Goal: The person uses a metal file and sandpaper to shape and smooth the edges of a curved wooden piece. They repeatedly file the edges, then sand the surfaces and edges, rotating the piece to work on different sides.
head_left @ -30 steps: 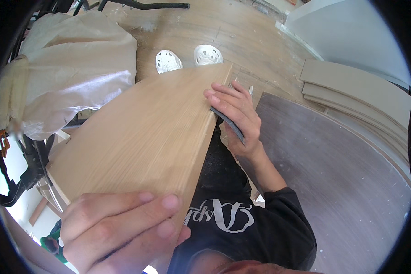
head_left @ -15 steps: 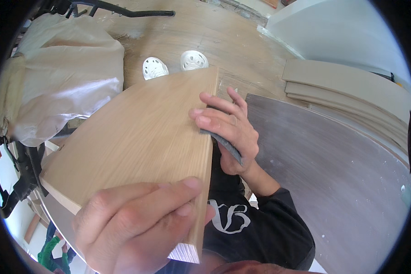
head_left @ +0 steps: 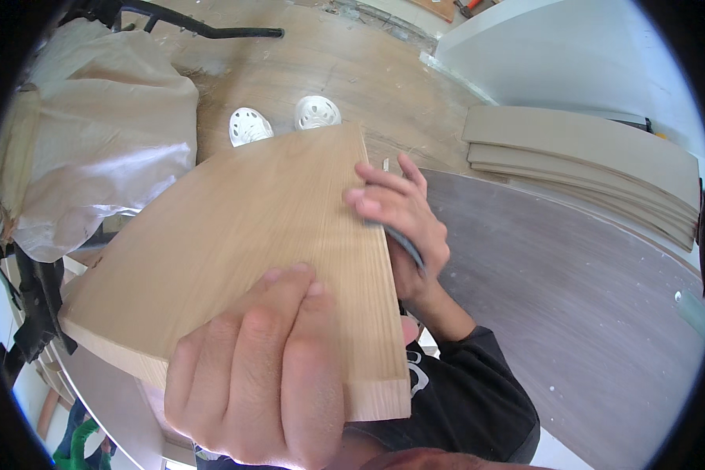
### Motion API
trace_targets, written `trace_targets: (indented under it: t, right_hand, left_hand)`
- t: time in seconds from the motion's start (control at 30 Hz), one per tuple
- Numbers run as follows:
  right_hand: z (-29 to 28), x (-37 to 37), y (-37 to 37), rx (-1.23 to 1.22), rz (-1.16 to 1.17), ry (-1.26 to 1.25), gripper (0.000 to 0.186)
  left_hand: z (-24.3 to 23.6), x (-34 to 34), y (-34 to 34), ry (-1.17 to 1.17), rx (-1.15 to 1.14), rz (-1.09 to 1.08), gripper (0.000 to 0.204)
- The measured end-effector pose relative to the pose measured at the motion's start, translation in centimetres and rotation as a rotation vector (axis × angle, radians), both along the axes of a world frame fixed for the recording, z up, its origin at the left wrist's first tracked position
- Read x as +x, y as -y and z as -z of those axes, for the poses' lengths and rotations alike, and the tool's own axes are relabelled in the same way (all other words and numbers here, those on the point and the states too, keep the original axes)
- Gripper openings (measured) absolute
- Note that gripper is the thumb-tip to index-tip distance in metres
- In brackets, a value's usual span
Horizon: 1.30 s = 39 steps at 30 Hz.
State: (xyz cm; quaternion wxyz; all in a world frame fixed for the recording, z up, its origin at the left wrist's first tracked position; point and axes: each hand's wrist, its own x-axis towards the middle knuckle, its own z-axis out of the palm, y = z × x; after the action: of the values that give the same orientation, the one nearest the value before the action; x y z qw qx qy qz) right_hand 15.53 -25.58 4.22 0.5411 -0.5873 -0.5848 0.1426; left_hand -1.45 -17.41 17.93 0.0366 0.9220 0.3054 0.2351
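Observation:
A pale wooden board point(head_left: 227, 211) with one curved side and a straight right edge slants across the middle of the view. My left hand point(head_left: 262, 368) grips its near end, the fingers bent over the top face and the thumb tip showing past the right edge. At that straight edge, farther along, my right hand point(head_left: 407, 215) is closed around a folded piece of grey sandpaper point(head_left: 404, 244). Its fingertips reach over the board's top face, slightly blurred. The palm side of this hand lies partly behind the sandpaper.
On the right lies a large grey-brown panel point(head_left: 540, 274), with a stack of beige boards point(head_left: 580, 160) behind it. A plastic sheet point(head_left: 110, 141) drapes at left, near a black metal leg point(head_left: 211, 30). White clogs point(head_left: 317, 113) stand on the floor. Another person's green sleeve point(head_left: 74, 446) shows lower left.
The board's near end has swung to the right and shows more of its end face. My left hand has shifted right with it. My right hand stays at the edge with the sandpaper.

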Motion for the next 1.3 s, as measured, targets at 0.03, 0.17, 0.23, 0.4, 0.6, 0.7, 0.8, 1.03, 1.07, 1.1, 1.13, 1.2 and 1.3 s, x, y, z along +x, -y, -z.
trace_targets:
  t: [0.03, 0.17, 0.23, 0.4, 0.6, 0.7, 0.8, 1.03, 1.07, 1.1, 1.13, 1.2, 1.3]
  right_hand:
    - [0.1, 0.0, -0.1, -0.006, 0.007, -0.023, 0.035]
    - [-0.6, -0.1, -0.1, -0.029, 0.031, -0.02, 0.035]
    - [-1.0, -0.2, -0.1, 0.001, 0.022, -0.035, 0.034]
    - [-1.3, -0.6, -0.4, -0.081, 0.118, -0.047, 0.03]
    - [-1.5, -1.0, -0.3, 0.033, 0.1, 0.004, 0.032]
    - [-1.6, -1.2, -0.1, 0.06, 0.079, -0.006, 0.033]
    - [-1.6, -1.5, 0.0, 0.11, 0.075, 0.008, 0.035]
    - [-3.3, -1.5, 0.9, 0.104, 0.03, 0.084, 0.049]
    - [-3.4, -1.4, 0.8, 0.07, 0.042, 0.11, 0.051]
    - [-3.6, -1.3, 0.9, 0.04, 0.068, 0.093, 0.05]
    - [-3.9, -1.4, 1.0, -0.026, 0.095, 0.104, 0.049]
    - [-4.3, -1.5, 1.2, 0.113, 0.038, 0.108, 0.048]
    - [-4.7, -1.5, 1.2, 0.097, 0.011, 0.095, 0.043]
  left_hand:
    - [0.0, 0.0, -0.1, 0.008, 0.005, 0.0, 0.061]
    - [0.4, 0.2, -0.1, 0.049, 0.043, -0.003, 0.06]
    - [0.7, 0.3, -0.1, 0.071, 0.061, -0.011, 0.059]
    - [1.4, 0.7, 0.0, 0.131, 0.084, 0.014, 0.057]
    - [2.5, 1.1, -0.3, 0.273, 0.204, -0.017, 0.056]
    - [1.4, 0.4, 0.4, 0.121, 0.093, -0.03, 0.053]
    - [1.0, 0.2, 0.7, 0.079, 0.039, -0.028, 0.051]
    - [1.3, 0.4, 0.6, 0.097, 0.086, -0.039, 0.036]
    - [1.3, 0.4, 0.5, 0.08, 0.068, -0.026, 0.03]
    - [1.3, 0.5, 0.6, 0.083, 0.071, -0.036, 0.024]
    - [1.3, 0.4, 0.6, 0.073, 0.081, -0.026, 0.02]
    - [1.2, 0.5, 0.7, 0.09, 0.077, -0.039, 0.015]
    - [1.1, 0.7, 0.8, 0.064, 0.027, -0.055, 0.015]
